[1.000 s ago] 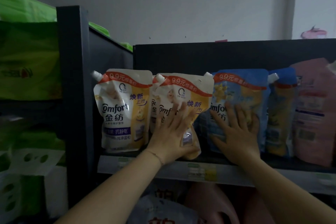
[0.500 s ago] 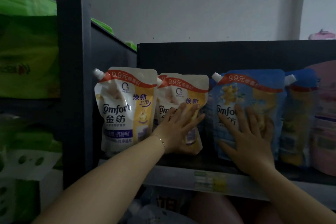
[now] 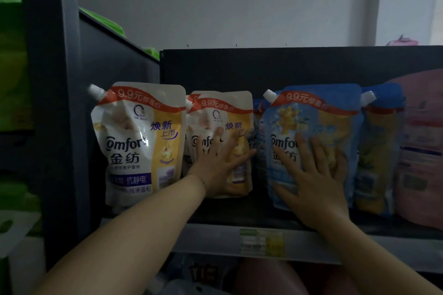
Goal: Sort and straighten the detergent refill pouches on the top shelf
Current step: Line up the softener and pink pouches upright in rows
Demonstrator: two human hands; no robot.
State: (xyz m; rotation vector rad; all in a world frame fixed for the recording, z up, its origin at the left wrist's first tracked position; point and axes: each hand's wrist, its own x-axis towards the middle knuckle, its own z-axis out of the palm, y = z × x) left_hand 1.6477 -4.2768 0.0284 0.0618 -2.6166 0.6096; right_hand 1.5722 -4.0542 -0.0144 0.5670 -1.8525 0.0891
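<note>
Against the frame of half a second ago, the whole shelf is sitting further toward the left of the picture, and more of the pink pouch point(image 3: 422, 151) is showing at the right edge. Both hands are staying on the same two pouches as before.

The left hand point(image 3: 219, 167) is lying flat, fingers straight and spread, against the lower front of the second white pouch point(image 3: 225, 112) in the centre of the frame; it is pressing, not gripping. The right hand point(image 3: 314, 184) is resting the same way, palm flat and fingers splayed, on the front blue pouch point(image 3: 318, 112) right of centre.

All the pouches are standing upright in a row on the top shelf point(image 3: 215, 239), spouts at their upper left corners. The left white pouch point(image 3: 134, 141) is standing untouched just beside the second white one, its edge overlapping it slightly. A sliver of another blue pack is showing in the gap between the two pressed pouches. A second blue pouch point(image 3: 381, 151) is standing just behind the front one's right edge, next to the pink pouch.

A price label point(image 3: 261, 242) is sitting on the shelf's front strip, below and between the hands. A dark upright point(image 3: 48, 103) is closing the shelf at the left, with green packs point(image 3: 9, 79) beyond it at the left edge.
</note>
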